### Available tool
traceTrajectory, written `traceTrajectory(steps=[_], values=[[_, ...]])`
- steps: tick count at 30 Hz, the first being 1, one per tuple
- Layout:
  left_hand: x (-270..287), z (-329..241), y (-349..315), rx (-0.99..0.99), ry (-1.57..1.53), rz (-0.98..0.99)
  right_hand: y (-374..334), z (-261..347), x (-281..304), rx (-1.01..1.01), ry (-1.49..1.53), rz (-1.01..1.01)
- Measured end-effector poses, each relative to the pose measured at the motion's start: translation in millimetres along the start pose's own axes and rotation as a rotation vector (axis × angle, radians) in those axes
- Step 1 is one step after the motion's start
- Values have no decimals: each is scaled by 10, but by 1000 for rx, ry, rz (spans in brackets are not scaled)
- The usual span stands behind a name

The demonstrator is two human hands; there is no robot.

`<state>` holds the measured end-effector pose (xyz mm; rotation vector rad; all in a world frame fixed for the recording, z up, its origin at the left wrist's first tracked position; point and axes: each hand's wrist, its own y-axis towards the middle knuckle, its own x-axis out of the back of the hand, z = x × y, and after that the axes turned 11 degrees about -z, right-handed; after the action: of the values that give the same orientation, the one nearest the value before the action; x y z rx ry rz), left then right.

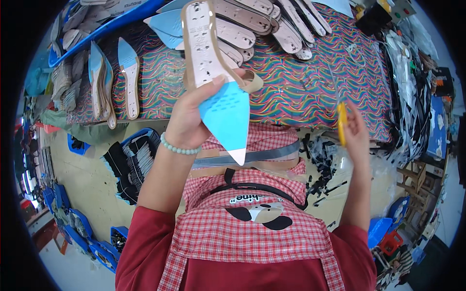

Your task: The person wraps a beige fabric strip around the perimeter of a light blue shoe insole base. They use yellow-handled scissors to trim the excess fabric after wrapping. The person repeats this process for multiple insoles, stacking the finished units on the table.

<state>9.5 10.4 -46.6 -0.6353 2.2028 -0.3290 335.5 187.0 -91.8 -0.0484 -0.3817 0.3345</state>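
Observation:
My left hand (187,119) grips a pointed shoe insole (213,72), beige at the heel and light blue at the toe, held up over the table edge with the tip pointing down toward me. My right hand (357,133) is closed around a yellow-handled tool (342,123), raised to the right of the insole and apart from it. A pale bead bracelet (179,148) circles my left wrist. I wear a red-checked apron over a red shirt.
A worktable with a wavy multicoloured cover (301,87) carries a fanned row of beige insoles (262,24) at the back and more blue-tipped insoles (128,72) at left. A blue bin of black pieces (133,157) sits on the floor; black scraps (320,165) lie at right.

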Motion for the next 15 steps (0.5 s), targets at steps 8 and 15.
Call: traceTrajectory(steps=[8, 15], values=[[43, -42, -51, 202, -230, 184, -617, 610, -1116, 323, -108, 356], [41, 6, -68, 84, -81, 86, -558, 611, -1117, 547, -338, 139]])
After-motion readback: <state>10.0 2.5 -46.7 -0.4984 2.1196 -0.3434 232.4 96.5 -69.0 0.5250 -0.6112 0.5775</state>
